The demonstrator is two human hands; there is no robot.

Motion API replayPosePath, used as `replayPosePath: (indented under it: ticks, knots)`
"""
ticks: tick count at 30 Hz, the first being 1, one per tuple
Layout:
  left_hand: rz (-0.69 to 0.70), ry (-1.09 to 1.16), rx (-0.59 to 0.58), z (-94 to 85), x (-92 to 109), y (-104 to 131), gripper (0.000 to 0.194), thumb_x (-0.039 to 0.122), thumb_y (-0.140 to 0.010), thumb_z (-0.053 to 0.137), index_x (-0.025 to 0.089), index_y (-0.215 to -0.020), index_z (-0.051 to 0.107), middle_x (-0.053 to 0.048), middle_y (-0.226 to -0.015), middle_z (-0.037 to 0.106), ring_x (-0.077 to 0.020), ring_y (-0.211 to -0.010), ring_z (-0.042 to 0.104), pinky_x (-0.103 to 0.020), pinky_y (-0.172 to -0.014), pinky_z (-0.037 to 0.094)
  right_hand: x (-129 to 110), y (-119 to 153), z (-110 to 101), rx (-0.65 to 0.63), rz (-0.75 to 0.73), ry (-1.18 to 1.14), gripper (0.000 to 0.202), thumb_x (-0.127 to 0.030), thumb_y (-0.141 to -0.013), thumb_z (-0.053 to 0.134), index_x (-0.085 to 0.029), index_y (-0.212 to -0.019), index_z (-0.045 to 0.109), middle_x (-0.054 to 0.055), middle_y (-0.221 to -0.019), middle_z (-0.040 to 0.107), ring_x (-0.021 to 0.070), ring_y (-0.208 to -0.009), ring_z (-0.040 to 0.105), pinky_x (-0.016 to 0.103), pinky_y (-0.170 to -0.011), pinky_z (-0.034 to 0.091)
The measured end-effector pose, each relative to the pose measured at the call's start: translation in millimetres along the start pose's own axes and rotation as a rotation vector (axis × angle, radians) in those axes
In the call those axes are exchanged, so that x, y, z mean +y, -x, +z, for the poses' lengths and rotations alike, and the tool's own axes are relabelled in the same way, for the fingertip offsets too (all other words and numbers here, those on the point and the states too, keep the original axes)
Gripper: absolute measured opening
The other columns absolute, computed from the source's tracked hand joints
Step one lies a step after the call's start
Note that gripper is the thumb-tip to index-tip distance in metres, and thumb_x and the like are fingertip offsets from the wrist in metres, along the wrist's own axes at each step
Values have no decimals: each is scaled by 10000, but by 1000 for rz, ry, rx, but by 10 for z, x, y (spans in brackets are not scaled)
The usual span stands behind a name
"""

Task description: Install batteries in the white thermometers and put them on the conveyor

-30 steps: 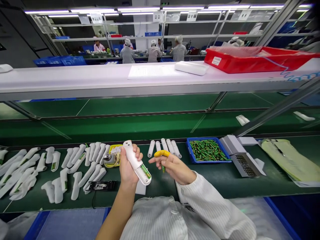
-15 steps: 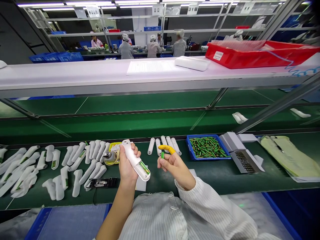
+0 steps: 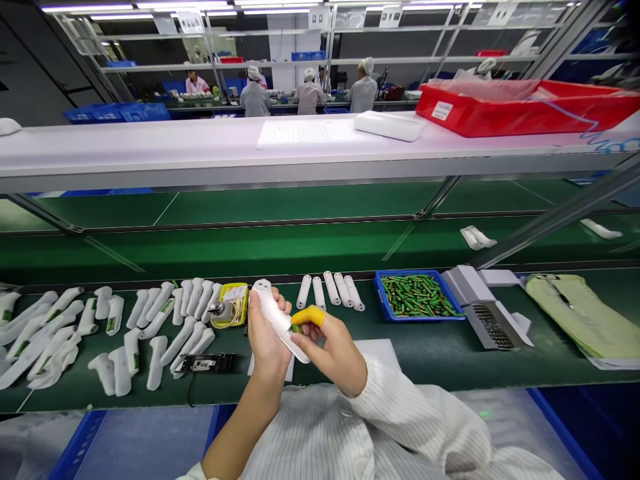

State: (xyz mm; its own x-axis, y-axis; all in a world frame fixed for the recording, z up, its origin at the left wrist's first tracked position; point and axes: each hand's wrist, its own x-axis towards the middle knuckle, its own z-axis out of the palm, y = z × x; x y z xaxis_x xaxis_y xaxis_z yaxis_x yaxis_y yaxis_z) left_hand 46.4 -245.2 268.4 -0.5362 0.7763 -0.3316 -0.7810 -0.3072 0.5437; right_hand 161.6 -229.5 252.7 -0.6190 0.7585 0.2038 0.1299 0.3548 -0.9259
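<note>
The right hand [image 3: 327,347] had moved in from apart to touch the thermometer [image 3: 277,320], pinching a battery [image 3: 297,328] at its open bay, while the left hand [image 3: 265,340] gripped the body, tilted, above the counter's [image 3: 440,353] near edge.

L hand [image 3: 265,337] is held upright w/ fingers curled shut, forearm bare. R hand [image 3: 327,347] is brought against it, fingers pinched; index fingertip [image 3: 310,315] is capped in yellow, arm sleeved.
</note>
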Motion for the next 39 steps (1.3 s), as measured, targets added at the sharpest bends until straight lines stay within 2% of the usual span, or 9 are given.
replayPosePath:
  ticks: [7, 11, 15, 21, 25, 29, 32, 36, 39]
  knots:
    - [90, -4, 113, -10, -5, -68, 336, 481, -867, 489, 169, -753, 541, 29, -649, 497, -58, -547, 471, -170, -569, 417, 122, 167, 71, 45, -274, 214, 450, -344, -840, 609, -199, -1249, 489, 128, -1212, 583, 253, -1062, 564, 408, -882, 492]
    - [2, -100, -111, 31, 34, -30, 421, 542, -840, 497, 150, -950, 606, -57, -841, 616, -150, -795, 597, -254, -712, 498, 185, 121, -26, 116, -47, 91, 338, -329, -921, 466, -190, -1228, 492, 103, -1005, 658, 216, -871, 622, 380, -776, 506]
    - [-95, -358, -352, -51, 44, -3, 407, 325, -736, 694, 171, -1101, 600, -72, -946, 639, -163, -763, 602, -215, -529, 463, 145, 71, -83, 40, 164, -433, 302, -393, -935, 443, -177, -1137, 504, -1, -678, 605, 113, -528, 515, 269, -547, 445]
    - [-77, -451, -368, -156, 10, -135, 478, 418, -656, 753, 154, -1039, 646, -105, -958, 656, -147, -660, 579, -210, -450, 431, 164, 32, -49, 17, 276, -803, 373, -480, -849, 568, -169, -1047, 512, 38, -785, 638, 100, -520, 553, 214, -426, 408]
    - [-93, -326, -456, -228, -62, -334, 541, 491, -450, 845, 124, -808, 673, -73, -787, 633, -183, -760, 610, -294, -726, 534, 253, 22, 24, -90, 353, -967, 388, -532, -860, 521, -163, -978, 505, 49, -785, 638, 96, -499, 574, 184, -376, 385]
    - [-271, -375, -324, -376, -271, -693, 551, 567, -505, 794, 164, -858, 665, -75, -841, 664, -233, -860, 637, -353, -766, 537, 593, -61, -4, -102, 383, -655, 518, -629, -862, 416, -155, -1058, 490, 64, -795, 657, 119, -536, 611, 210, -426, 428]
    - [-381, -594, -208, -505, -461, -1149, 551, 600, -638, 695, 151, -955, 654, -99, -922, 680, -215, -842, 648, -312, -720, 528, 1093, -147, -363, 49, 581, -94, 468, -554, -912, 354, -144, -1054, 530, 92, -882, 672, 162, -654, 651, 284, -542, 510]
    - [-417, -906, -82, -694, -685, -1937, 349, 428, -815, 591, 103, -937, 629, -73, -814, 653, -144, -666, 615, -272, -603, 498, 1834, -128, -1260, 319, 813, 347, 292, -305, -940, 414, -129, -1139, 538, 164, -1140, 581, 233, -1069, 570, 416, -916, 453]
    - [-334, -1163, -12, -821, -807, -2510, 312, 356, -860, 557, 133, -1078, 569, -68, -1016, 620, -162, -846, 612, -352, -734, 526, 2275, -52, -1803, 377, 995, 614, 343, -291, -888, 553, -137, -1193, 525, 132, -1254, 516, 269, -1165, 496, 504, -985, 397]
